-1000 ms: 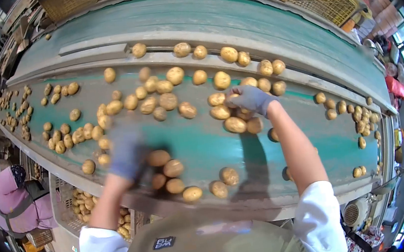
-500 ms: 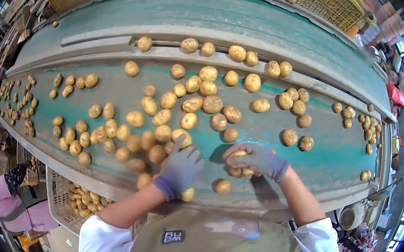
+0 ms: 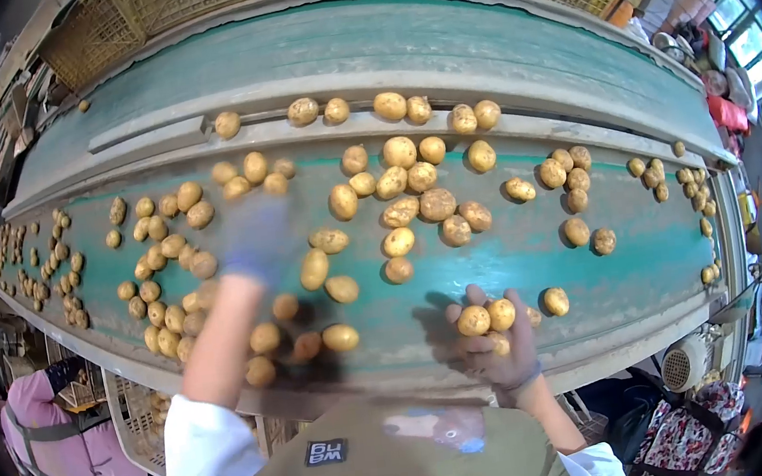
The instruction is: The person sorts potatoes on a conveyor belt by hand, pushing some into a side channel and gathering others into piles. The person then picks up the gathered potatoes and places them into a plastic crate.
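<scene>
My right hand [image 3: 499,351] sits at the lower middle of the frame, its grip clamped on two potatoes [image 3: 473,321] at the near edge of the green belt [image 3: 647,264]. My left hand [image 3: 254,238] hovers, blurred, over loose potatoes [image 3: 314,269] at centre left; I cannot tell whether its grip is apart or together

Bare belt [image 3: 657,272] right of centre (1 open patch), dense potatoes [image 3: 438,203] across middle and left.

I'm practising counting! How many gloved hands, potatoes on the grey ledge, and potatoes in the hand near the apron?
Gloved hands: 2, left hand and right hand
Ledge potatoes: 7
Held potatoes: 3 showing
Total: 12
</scene>
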Available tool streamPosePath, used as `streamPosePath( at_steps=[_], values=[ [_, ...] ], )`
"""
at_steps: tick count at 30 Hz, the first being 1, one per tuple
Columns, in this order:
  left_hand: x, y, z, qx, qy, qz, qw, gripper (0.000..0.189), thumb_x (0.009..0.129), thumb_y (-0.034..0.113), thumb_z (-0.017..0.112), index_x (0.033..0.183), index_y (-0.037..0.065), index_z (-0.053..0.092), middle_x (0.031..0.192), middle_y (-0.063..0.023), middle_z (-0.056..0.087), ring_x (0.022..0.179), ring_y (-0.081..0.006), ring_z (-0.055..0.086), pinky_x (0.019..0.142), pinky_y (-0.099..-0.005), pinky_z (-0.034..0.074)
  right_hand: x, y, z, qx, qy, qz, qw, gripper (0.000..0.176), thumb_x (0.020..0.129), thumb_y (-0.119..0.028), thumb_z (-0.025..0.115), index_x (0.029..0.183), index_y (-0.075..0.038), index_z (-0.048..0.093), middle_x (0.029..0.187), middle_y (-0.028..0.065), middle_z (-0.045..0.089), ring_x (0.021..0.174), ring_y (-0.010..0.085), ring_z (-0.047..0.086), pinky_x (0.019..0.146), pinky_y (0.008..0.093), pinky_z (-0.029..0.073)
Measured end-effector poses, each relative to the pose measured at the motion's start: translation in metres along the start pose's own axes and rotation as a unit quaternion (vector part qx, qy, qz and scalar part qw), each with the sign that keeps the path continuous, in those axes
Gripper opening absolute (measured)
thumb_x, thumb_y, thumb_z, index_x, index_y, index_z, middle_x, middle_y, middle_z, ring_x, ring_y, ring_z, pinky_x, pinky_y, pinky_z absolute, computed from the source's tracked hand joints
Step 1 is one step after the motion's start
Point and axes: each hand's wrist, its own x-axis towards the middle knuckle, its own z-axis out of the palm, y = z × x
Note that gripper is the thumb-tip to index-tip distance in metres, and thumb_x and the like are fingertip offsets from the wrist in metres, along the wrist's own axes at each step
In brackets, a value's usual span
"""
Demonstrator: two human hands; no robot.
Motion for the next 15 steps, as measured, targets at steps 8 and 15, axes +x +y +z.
streamPosePath(
  at_steps=[8,15],
  values=[
    [0.098,0.058,0.102,0.139,0.171,0.247,0.944,0.024,0.081,0.018,0.061,0.103,0.008,0.058,0.107,-0.0100,0.057,0.104,-0.0308,0.053,0.087,-0.0425,0.046,0.041,0.039,-0.003,-0.017,0.065,-0.118,0.991,0.051,0.098,-0.054,0.040,0.130,-0.017,0.055,0.125,0.0139,0.058,0.089,0.0283,0.060,0.082,0.0468,0.053],
    [0.063,-0.033,0.104,0.123,0.212,0.297,0.923,0.018,0.086,0.013,0.058,0.103,0.008,0.059,0.103,-0.0096,0.057,0.100,-0.0267,0.056,0.084,-0.0401,0.046,0.097,0.085,0.012,-0.014,0.012,-0.197,0.980,0.054,0.099,-0.054,0.034,0.137,-0.017,0.047,0.137,0.0088,0.052,0.142,0.0340,0.036,0.120,0.0624,0.014]
  ],
)
